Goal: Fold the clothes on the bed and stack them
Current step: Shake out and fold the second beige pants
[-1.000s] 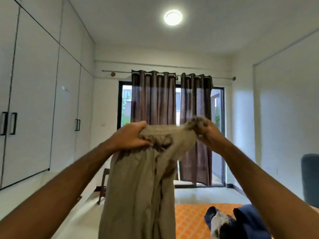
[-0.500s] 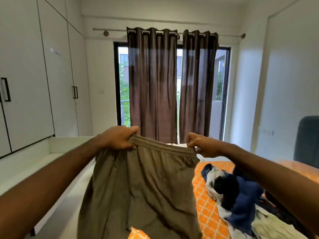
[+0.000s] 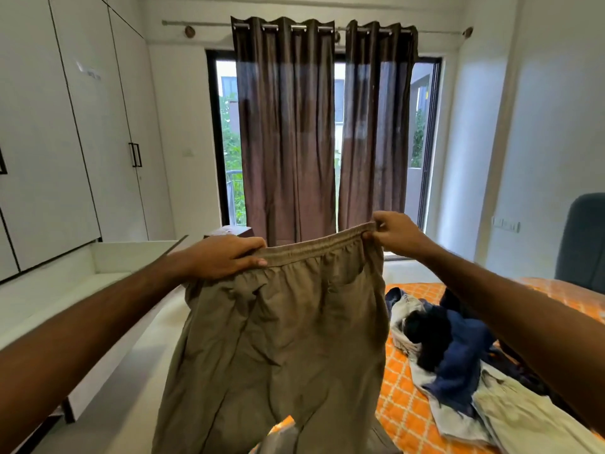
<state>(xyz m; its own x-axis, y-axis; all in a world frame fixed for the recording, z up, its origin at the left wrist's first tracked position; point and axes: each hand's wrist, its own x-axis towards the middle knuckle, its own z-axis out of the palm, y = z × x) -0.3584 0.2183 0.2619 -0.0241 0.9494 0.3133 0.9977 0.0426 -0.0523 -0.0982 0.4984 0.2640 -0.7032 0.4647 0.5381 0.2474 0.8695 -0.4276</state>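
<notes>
Item under handling: one pair of olive-brown, thin woven trousers with a gathered elastic waistband [image 3: 281, 342], held up in the air in front of the person, above the near edge of the bed. The waistband runs across between the two hands, higher at the right end than at the left. The cloth hangs down from it with loose creases; the lower legs pass out of view at the bottom edge.

Left hand [image 3: 226, 257]: grips the left end of the waistband. The fingers [image 3: 244, 242] are curled over the top edge of the band and the thumb lies along its near face, so the band sits between thumb and fingers.

Right hand [image 3: 394, 232]: pinches the right end of the waistband. The fingertips are bunched tightly on the band's corner, the cloth caught between thumb and forefinger; the rest of the hand is clear of the garment.

Bed with an orange, white-lattice patterned cover [image 3: 401, 411]: lies low and to the right of the trousers. On it rests a loose heap of unfolded clothes [image 3: 458, 352], navy blue, black and pale cream pieces mixed together, well apart from both hands.

Surroundings: brown eyelet curtains [image 3: 288, 126] hang before a glazed door straight ahead; white wardrobe doors with black handles [image 3: 82, 126] line the left wall.
</notes>
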